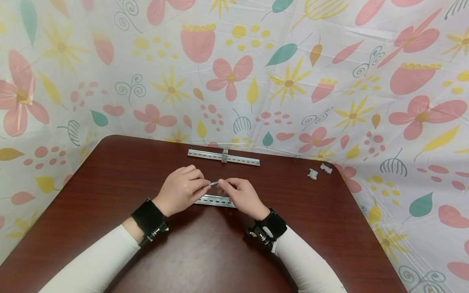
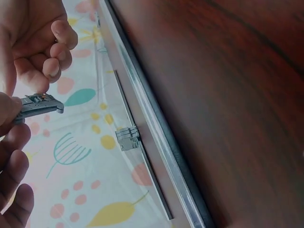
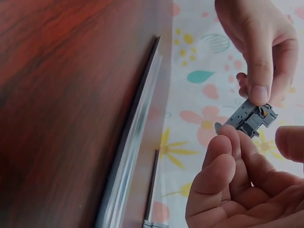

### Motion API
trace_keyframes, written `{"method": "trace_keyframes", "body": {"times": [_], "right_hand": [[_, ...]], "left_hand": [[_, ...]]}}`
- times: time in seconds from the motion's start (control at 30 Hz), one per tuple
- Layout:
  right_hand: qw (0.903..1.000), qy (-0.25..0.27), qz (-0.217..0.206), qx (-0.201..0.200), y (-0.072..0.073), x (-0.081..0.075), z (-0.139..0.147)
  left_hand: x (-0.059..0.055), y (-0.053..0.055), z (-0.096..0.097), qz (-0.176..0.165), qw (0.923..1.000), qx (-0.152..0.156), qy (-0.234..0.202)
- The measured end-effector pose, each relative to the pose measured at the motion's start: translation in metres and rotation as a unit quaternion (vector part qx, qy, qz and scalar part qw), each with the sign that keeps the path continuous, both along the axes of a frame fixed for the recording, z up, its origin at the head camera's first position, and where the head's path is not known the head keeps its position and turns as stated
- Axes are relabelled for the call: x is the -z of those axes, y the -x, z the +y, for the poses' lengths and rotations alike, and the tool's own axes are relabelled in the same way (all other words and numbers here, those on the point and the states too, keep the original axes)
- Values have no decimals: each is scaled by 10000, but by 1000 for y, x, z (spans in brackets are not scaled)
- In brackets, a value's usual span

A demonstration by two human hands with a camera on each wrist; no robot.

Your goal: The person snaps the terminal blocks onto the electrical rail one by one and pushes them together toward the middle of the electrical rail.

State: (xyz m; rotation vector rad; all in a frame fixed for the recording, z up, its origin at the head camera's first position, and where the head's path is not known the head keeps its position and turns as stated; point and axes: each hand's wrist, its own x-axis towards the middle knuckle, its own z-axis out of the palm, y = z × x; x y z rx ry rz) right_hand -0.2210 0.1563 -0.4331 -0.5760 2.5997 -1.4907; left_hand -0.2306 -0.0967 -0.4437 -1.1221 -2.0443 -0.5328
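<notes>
Pinched between thumb and fingers of my left hand (image 1: 186, 189) is a small grey terminal block (image 2: 40, 105), held above the table. In the right wrist view an orange spot shows on the block (image 3: 254, 116). My right hand (image 1: 243, 197) is beside it, its fingertips (image 3: 229, 133) at one end of the block and its thumb apart from it in that view. Below both hands a slotted metal DIN rail (image 1: 214, 200) lies across the table, its ends partly hidden by the hands.
Farther back lies a second DIN rail (image 1: 201, 154) with grey terminal blocks (image 1: 225, 155) clipped near its middle. Two light grey plastic pieces, one nearer (image 1: 312, 174) and one farther (image 1: 326, 168), lie at the back right. A flowered curtain (image 1: 234, 81) hangs behind the brown table (image 1: 176, 260).
</notes>
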Motion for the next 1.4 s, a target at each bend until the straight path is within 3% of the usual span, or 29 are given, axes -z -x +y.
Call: {"method": "trace_keyframes", "body": {"times": [0.27, 0.47, 0.73, 0.93, 1.17, 1.4], "right_hand": [[9960, 486, -751, 64, 2, 6, 2], [9877, 944, -1243, 70, 3, 5, 2], [9679, 1667, -1880, 85, 2, 5, -1], [9479, 2160, -2342, 13, 2, 6, 0], [9415, 2245, -2511, -133, 1, 7, 0], [9431, 2227, -2469, -67, 2, 9, -1]], "left_hand": [[3, -1, 4, 305, 9994, 171, 71], [5, -2, 5, 549, 9980, 258, 191], [3, -6, 6, 809, 9959, 284, 293], [2, -7, 9, 1310, 9899, 314, 440], [3, -9, 10, 1338, 9891, 322, 515], [6, -7, 11, 1193, 9908, 374, 517]]}}
